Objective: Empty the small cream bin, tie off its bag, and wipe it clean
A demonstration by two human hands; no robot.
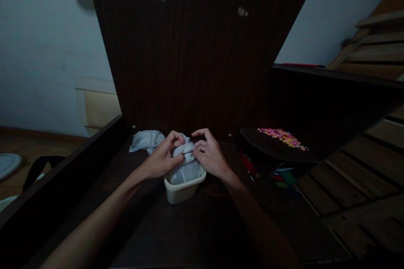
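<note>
A small cream plastic container [183, 191] stands on a dark wooden surface [176, 235]. A white cloth bundle [187, 168] sits inside it, its top gathered into a twist or knot. My left hand [161, 160] pinches the left side of that twisted top with curled fingers. From the other side, my right hand [210, 155] grips the same top, fingers bent around the fabric. Both hands meet just above the container's rim.
A second crumpled white cloth [147, 140] lies behind the container to the left. A dark upright board [195, 50] rises at the back. A dark tray with small coloured pieces [282, 136] sits to the right, above wooden slats [353, 176]. The scene is dim.
</note>
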